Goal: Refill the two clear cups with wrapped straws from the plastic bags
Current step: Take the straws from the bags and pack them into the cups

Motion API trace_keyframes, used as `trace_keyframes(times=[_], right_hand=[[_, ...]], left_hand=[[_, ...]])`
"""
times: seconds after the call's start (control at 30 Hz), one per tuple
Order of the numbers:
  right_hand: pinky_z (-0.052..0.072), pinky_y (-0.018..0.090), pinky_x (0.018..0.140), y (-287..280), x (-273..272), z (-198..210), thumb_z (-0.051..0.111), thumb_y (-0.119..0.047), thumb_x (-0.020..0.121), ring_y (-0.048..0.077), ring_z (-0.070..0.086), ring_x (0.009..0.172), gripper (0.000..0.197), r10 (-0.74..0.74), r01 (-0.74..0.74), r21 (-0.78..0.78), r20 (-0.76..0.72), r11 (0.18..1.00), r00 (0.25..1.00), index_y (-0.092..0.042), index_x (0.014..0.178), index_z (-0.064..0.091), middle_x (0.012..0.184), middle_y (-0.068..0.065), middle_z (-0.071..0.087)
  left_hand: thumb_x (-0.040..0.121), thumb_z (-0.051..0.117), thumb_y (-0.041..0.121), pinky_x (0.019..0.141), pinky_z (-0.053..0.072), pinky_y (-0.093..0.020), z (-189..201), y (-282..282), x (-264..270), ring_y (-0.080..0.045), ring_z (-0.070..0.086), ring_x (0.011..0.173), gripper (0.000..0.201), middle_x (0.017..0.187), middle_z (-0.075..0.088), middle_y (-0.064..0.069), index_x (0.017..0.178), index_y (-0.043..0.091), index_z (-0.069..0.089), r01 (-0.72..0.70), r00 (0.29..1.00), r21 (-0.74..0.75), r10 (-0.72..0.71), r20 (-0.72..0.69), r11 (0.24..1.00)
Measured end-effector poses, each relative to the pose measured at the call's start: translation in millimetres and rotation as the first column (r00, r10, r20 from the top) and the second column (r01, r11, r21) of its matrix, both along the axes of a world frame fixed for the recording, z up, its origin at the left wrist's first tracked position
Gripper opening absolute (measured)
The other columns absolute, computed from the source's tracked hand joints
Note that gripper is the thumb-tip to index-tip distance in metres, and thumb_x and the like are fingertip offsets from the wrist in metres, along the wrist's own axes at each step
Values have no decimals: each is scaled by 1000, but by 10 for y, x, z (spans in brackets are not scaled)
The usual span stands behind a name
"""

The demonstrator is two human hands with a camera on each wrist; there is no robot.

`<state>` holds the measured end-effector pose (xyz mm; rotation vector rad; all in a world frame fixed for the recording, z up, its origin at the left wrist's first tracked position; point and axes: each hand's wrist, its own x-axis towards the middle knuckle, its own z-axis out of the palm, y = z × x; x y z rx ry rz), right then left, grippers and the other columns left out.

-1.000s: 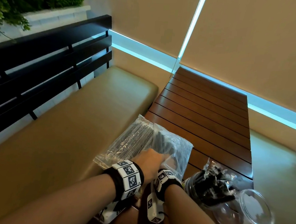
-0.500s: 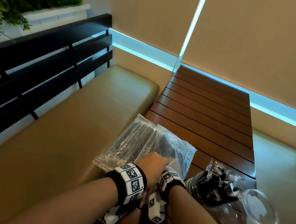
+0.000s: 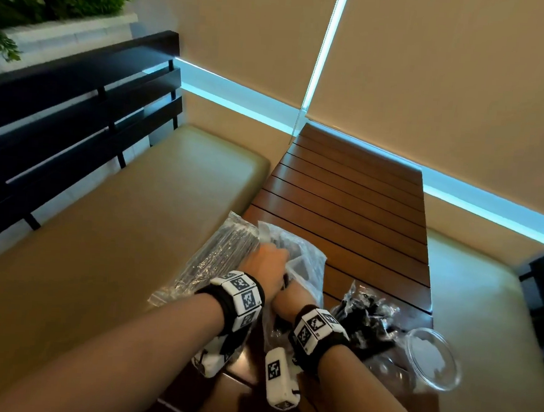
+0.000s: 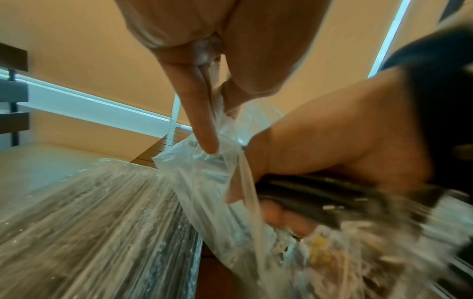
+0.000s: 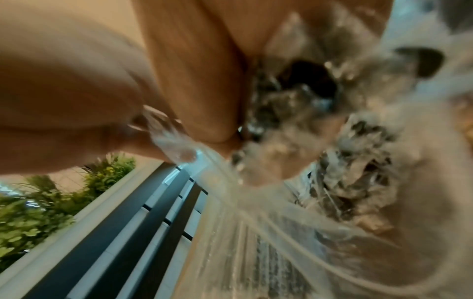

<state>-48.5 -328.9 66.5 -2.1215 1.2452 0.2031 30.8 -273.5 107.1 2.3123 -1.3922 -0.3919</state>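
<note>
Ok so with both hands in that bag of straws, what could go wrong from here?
1. The right hand grips a dark bundle of straws inside the bag while the left hand pinches the film; a hard pull could tear it or spill straws.
2. The other bag hangs over the table edge above the bench and might slide off.
3. The empty cup sits close to the right forearm; a swing could knock it.

Head view high, looking down, wrist views close, upward, sharing plastic bag (image 3: 305, 266)
</note>
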Motion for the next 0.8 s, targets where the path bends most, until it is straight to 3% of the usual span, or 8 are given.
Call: trace_keyframes(times=[0.1, 0.27, 0.43, 0.53, 0.6, 0.67, 0.73, 0.8], right_hand=[[53, 31, 78, 17, -235, 288, 60, -26, 88, 23, 61, 93, 25, 29, -27, 22, -80, 999, 996, -9, 107, 63, 111, 10, 67], [53, 28, 77, 174, -865, 834, 63, -26, 88, 27, 63, 100, 36, 106, -101, 50, -123, 994, 987, -8, 119, 56, 113, 11, 62], [57, 31, 68, 353, -1473, 1150, 64, -26, 82, 19, 63, 72, 8, 156, -157, 48, 12, 986, 988, -22, 78, 58, 85, 2, 66], [56, 28, 69, 312, -1681, 1217, 63, -25, 77, 15, 66, 73, 14, 115, -106, -73, 124, 992, 986, -16, 88, 63, 83, 2, 70], [50, 17, 62, 230, -1736, 1261, 65, -24, 78, 9, 63, 71, 12, 52, -11, -148, 276, 989, 960, -19, 88, 63, 79, -1, 68], [46, 14, 58, 162, -1713, 1284, 66, -22, 80, 7, 61, 69, 8, 15, 72, -194, 412, 978, 911, -23, 86, 62, 76, -3, 66], [44, 11, 56, 107, -1636, 1247, 65, -21, 80, 3, 58, 67, 9, -11, 133, -205, 506, 970, 862, -25, 85, 58, 73, -6, 64], [42, 9, 56, 83, -1533, 1178, 66, -19, 79, 2, 58, 67, 13, -23, 162, -205, 551, 965, 834, -25, 87, 58, 74, -7, 64]], left_hand=[[93, 46, 2, 88, 52, -39, 122, -112, 19, -33, 62, 102, 31, 113, 63, -16, 114, 8, 68, -39, 998, 6, 38, 48, 999], [87, 47, 4, 90, 51, -40, 223, -239, 81, -34, 63, 105, 29, 112, 67, -16, 106, 9, 68, -65, 994, 38, 61, 95, 997], [86, 57, 11, 89, 52, -40, 232, -317, 112, -34, 64, 104, 23, 111, 70, -15, 106, 10, 69, -96, 989, 108, 82, 125, 990], [87, 59, 21, 86, 53, -36, 347, -267, 1, -31, 64, 104, 25, 112, 68, -13, 108, 12, 68, -88, 993, 203, 70, 94, 975], [77, 59, 20, 84, 55, -34, 446, -228, -90, -30, 63, 104, 42, 117, 64, -13, 118, 11, 64, -18, 996, 293, -7, 85, 956], [69, 57, 20, 97, 49, -37, 567, -186, -194, -29, 51, 121, 68, 135, 49, -13, 137, 13, 51, 105, 990, 277, -127, 63, 955], [70, 59, 12, 106, 42, -36, 758, -121, -317, -24, 39, 135, 75, 146, 39, -7, 143, 18, 41, 230, 966, 82, -217, -140, 970], [68, 59, 6, 95, 50, -33, 1005, -44, -445, -19, 50, 127, 73, 138, 51, -2, 136, 26, 42, 252, 802, -199, -319, -505, 947]])
